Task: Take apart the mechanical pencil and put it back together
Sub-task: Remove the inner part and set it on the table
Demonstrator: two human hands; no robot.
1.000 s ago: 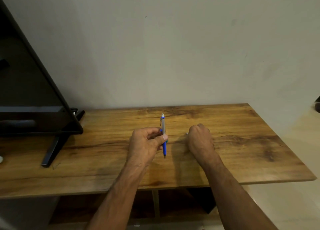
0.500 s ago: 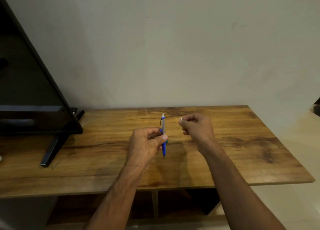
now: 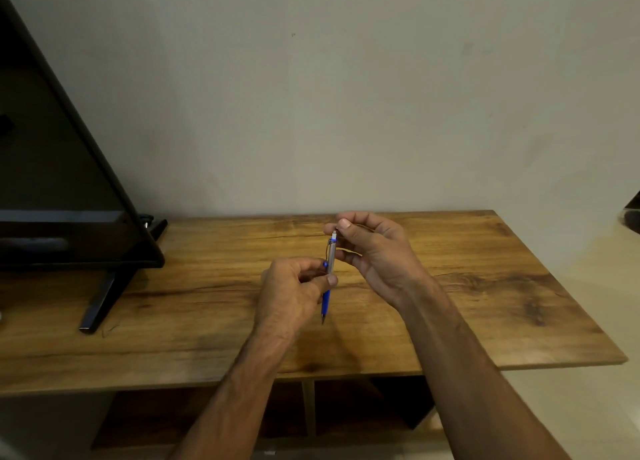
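Observation:
A mechanical pencil with a silver upper barrel and blue grip stands nearly upright above the wooden table, tip down. My left hand is closed around its middle, thumb and fingers pinching the barrel. My right hand has its thumb and forefinger pinched at the pencil's white top end. Whether a small cap sits between those fingertips is too small to tell.
A black monitor on a slanted black stand fills the left side of the table. A plain wall rises behind. The table's front edge runs below my forearms, with open shelves underneath.
My right hand rose off the table with something tiny pinched in its fingers, moved left and came to the pencil's top end. My left hand kept the pencil upright and still.

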